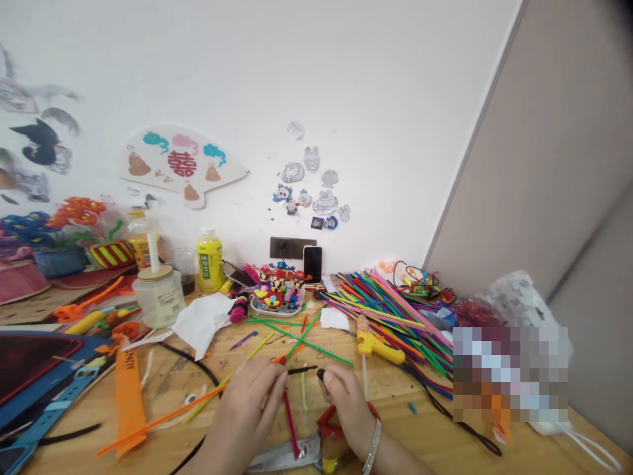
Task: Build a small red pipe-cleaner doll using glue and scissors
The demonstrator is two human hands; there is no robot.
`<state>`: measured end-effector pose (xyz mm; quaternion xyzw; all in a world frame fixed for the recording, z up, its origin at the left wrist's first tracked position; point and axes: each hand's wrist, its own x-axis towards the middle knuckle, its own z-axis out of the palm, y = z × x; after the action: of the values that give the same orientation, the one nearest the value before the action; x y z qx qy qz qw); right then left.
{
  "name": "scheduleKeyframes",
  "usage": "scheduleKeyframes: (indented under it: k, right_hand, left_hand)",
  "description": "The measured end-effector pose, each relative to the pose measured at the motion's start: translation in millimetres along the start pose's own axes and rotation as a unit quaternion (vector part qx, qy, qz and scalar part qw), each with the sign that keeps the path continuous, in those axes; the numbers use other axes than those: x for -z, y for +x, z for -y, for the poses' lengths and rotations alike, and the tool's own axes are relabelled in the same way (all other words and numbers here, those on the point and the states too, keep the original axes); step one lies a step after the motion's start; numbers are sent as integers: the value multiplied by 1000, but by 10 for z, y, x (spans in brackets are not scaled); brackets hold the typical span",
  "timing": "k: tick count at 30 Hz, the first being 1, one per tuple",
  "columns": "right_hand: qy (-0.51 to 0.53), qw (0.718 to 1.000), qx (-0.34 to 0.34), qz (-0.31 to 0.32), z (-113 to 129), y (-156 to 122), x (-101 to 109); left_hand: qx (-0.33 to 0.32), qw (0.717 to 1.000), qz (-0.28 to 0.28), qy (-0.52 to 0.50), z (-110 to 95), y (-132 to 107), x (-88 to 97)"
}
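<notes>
Low in the middle, my left hand (250, 406) pinches a short black pipe cleaner (302, 369), which sticks out toward the right. A small red-orange piece (280, 360) shows at its fingertips. From beneath this hand a magenta pipe cleaner (291, 425) slants down. Opposite it, my right hand (349, 399) is closed with a small black piece (321, 375) between thumb and finger; whether that joins the black pipe cleaner I cannot tell. Scissors (284, 456) with red handles lie under the hands, partly hidden by the right one.
A yellow glue gun (378, 346) lies right of centre, before a heap of coloured pipe cleaners (380, 310). Behind stands a white tray (262, 310) of small dolls. A glass jar (157, 300), yellow bottle (210, 260) and orange strip (130, 396) are leftward; a plastic bag (529, 307) sits right.
</notes>
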<state>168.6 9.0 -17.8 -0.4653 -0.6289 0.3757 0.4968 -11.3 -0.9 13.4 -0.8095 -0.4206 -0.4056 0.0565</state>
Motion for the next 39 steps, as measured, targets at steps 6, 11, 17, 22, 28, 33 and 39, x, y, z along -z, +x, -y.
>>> scheduleKeyframes:
  k: [6,11,17,22,28,33,39]
  right_hand:
    - [12,1000,-15,-7,8,1,-14]
    - [-2,1000,0,8,-26,30,-13]
    - [7,1000,-7,5,-66,34,-4]
    - [-196,980,9,-18,13,86,67]
    - [-468,881,62,-38,20,153,152]
    - [-516,854,42,-51,-53,215,246]
    - [-505,860,47,-52,-40,240,265]
  left_hand:
    - [4,1000,2,-4,-17,2,16]
    - [-4,1000,-10,6,-28,3,14]
    - [-5,1000,-16,5,-12,7,-6]
    - [26,1000,2,-10,-1,13,12]
    - [73,996,41,-28,4,32,29]
    - [133,988,55,-63,66,59,14]
    - [211,969,38,-123,201,78,-52]
